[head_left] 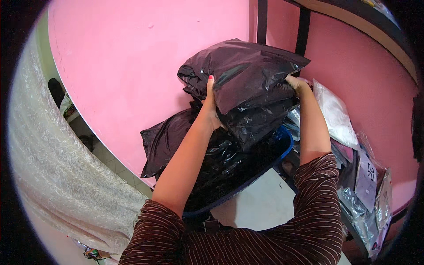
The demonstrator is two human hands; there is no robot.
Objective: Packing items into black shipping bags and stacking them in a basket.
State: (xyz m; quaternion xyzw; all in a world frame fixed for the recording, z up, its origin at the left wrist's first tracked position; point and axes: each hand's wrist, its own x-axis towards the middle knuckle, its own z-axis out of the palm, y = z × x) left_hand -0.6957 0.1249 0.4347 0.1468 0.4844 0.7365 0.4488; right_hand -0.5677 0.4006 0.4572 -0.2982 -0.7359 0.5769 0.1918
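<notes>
Both my hands grip a bulky black plastic bag (247,75), lifted above a blue basket (286,142). My left hand (212,108) holds its near left side, thumb lying up along the shiny plastic. At the bag's right edge my right hand (298,85) is closed on the plastic, its fingers partly hidden behind it. More black plastic bags (229,161) fill the basket below. One black bag (168,134) sticks out over the basket's left side, against the pink wall.
Clear plastic packages (364,176) and a white package (333,112) are piled on the right. A pale crinkled curtain (57,163) hangs at the left. Behind the basket stands a pink wall (132,53); dark upright bars (302,31) are at the back right.
</notes>
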